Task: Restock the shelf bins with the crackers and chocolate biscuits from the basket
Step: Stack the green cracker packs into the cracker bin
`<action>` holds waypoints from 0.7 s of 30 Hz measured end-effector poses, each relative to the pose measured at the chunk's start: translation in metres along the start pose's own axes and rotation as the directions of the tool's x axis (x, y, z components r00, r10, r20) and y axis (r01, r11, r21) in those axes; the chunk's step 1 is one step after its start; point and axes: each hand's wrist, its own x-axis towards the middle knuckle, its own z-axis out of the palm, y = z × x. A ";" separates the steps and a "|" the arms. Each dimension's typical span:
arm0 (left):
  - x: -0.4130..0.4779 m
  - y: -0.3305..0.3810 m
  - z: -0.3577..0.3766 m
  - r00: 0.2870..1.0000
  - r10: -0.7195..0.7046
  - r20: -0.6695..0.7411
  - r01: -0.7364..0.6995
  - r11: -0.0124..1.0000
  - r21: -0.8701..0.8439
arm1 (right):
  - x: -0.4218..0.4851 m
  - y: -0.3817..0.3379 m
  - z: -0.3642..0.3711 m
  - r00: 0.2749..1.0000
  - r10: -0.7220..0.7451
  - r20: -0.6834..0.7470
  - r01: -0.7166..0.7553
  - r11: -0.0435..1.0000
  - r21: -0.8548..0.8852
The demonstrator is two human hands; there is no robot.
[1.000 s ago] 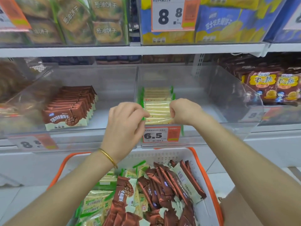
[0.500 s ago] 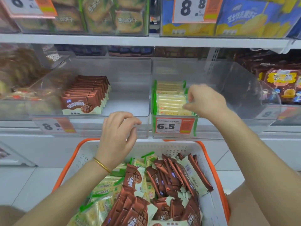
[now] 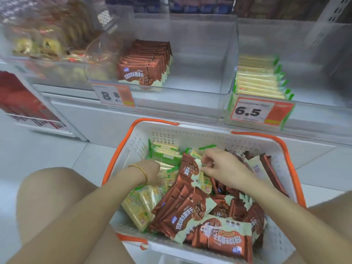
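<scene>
Both hands are reaching into the basket (image 3: 190,138), where crackers (image 3: 167,155) and chocolate biscuits (image 3: 182,208) are lying piled. The left hand (image 3: 152,171) is sitting among the crackers with its fingers hidden, so I cannot tell their state. The right hand (image 3: 224,168) is curling its fingers (image 3: 206,161) over a cracker pack, but I cannot tell whether they are pinching it. The shelf bins (image 3: 200,54) are standing part-filled above.

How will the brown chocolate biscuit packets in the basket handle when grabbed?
The brown glossy chocolate biscuit packets probably feel stiff and flat: they keep their slab shape leaning in the white plastic basket. The shiny film looks slippery, so a stacked handful may slide apart. Thin, so likely light; biscuits inside could crack if squeezed.
</scene>
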 end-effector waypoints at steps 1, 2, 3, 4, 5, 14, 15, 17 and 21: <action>0.002 0.003 0.004 1.000 -0.006 0.025 0.005 0.998 0.065 | 0.000 0.004 0.001 1.000 0.010 0.001 -0.010 1.000 0.007; 0.004 0.005 0.008 0.999 -0.008 0.039 0.004 0.994 0.109 | 0.000 0.007 0.001 1.000 0.016 -0.003 -0.016 1.000 0.013; 0.005 0.008 0.010 0.999 -0.005 0.039 0.000 0.992 0.126 | -0.001 0.010 0.000 1.000 0.019 -0.012 -0.019 1.000 0.015; 0.005 0.009 0.009 0.999 -0.002 0.040 -0.003 0.993 0.117 | -0.001 0.011 0.000 1.000 0.023 -0.021 -0.023 1.000 0.017; 0.004 0.009 0.007 0.999 0.001 0.048 -0.005 0.997 0.081 | -0.001 0.012 -0.001 0.999 0.025 -0.031 -0.024 0.999 0.023; -0.039 -0.015 -0.057 0.973 0.052 -0.226 -0.145 0.899 -0.414 | -0.003 -0.002 -0.008 0.992 -0.047 -0.119 0.075 0.967 0.245; -0.043 -0.014 -0.067 0.956 0.076 -0.283 -0.191 0.895 -0.404 | -0.004 -0.008 -0.013 0.989 -0.070 -0.133 0.105 0.955 0.278; -0.054 -0.006 -0.089 0.924 0.130 -0.361 -0.275 0.880 -0.388 | -0.006 -0.019 -0.024 0.979 -0.126 -0.161 0.173 0.929 0.327; -0.074 0.034 -0.131 0.859 0.228 -0.459 -0.402 0.855 -0.329 | -0.012 -0.034 -0.053 0.963 -0.176 -0.204 0.248 0.873 0.421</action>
